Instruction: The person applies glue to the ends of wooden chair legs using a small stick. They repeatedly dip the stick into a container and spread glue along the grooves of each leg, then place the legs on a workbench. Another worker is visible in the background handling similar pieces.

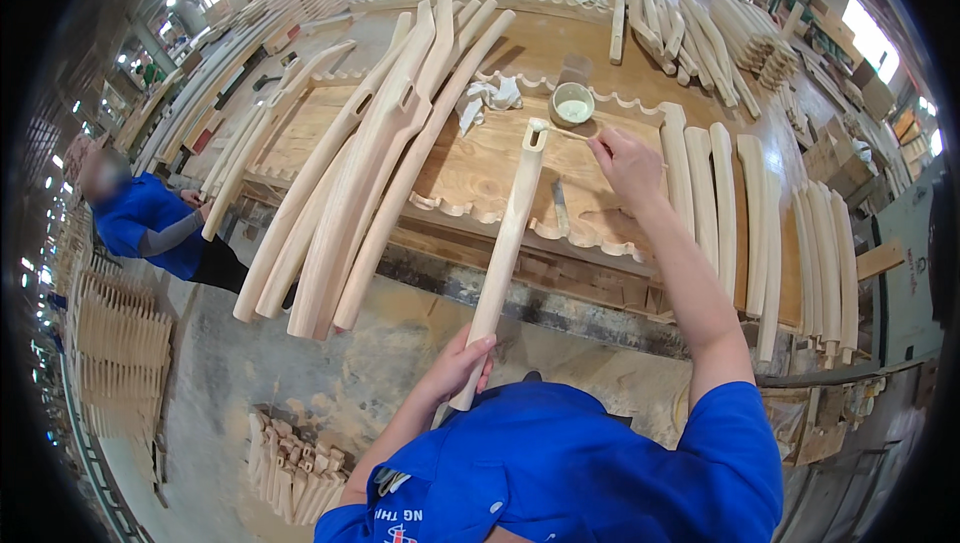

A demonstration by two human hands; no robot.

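My left hand (pixel 460 368) is wrapped round the lower part of a long pale wooden leg (pixel 505 243), close to my body. The leg slants up and away, and its far end has an oblong slot. In my right hand (pixel 628 165) a thin stick (pixel 566 133) is pinched, its whitish tip at the slotted end. Just beyond stands a round cup (pixel 572 106) of pale white liquid, probably glue. A white rag (pixel 488 101) lies left of the cup. Between the leg and my right forearm, a thin flat-bladed tool (pixel 560 207) rests on the scalloped-edged wooden board (pixel 455 175).
Slotted wooden parts (pixel 345 193) lie left, overhanging the table's near edge. More shaped lengths (pixel 722 193) line the right, with a pile (pixel 690 33) at the back. Another person (pixel 155 223) in blue stands left. Wooden pieces (pixel 295 468) are stacked on the floor.
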